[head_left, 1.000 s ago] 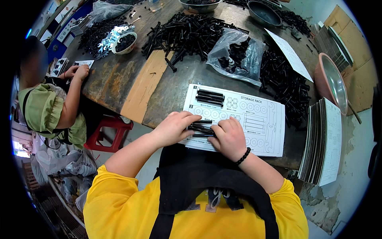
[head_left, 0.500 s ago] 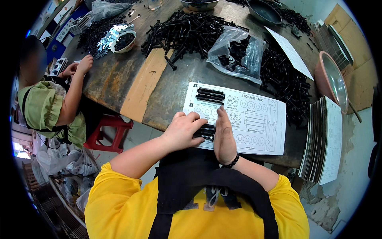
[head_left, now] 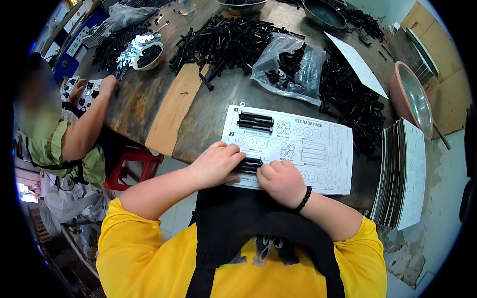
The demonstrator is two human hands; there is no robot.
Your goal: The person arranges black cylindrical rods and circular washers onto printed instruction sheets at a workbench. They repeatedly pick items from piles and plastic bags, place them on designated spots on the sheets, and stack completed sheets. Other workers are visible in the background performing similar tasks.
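Observation:
A white printed sorting sheet (head_left: 318, 149) lies on the dark worktable (head_left: 213, 109) in front of me. A few black bolts (head_left: 255, 121) lie side by side in its top-left outline. My left hand (head_left: 218, 164) and my right hand (head_left: 280, 181) rest on the sheet's near-left corner, fingers curled around a small bundle of black bolts (head_left: 250, 164) lying between them on the second outline. My right wrist wears a black bead bracelet (head_left: 303, 199). Most of the bundle is hidden under my fingers.
A big heap of black bolts (head_left: 223, 42) and a clear plastic bag of parts (head_left: 290, 64) lie beyond the sheet. A stack of sheets (head_left: 402, 174) and a metal bowl (head_left: 412, 99) sit right. A cardboard strip (head_left: 171, 109) lies left. Another person (head_left: 64, 129) works at far left.
My right hand has turned from edge-on to knuckles-up and curled beside the bolts. My left hand stayed on the bundle. The other person's hand moved on their own sheet.

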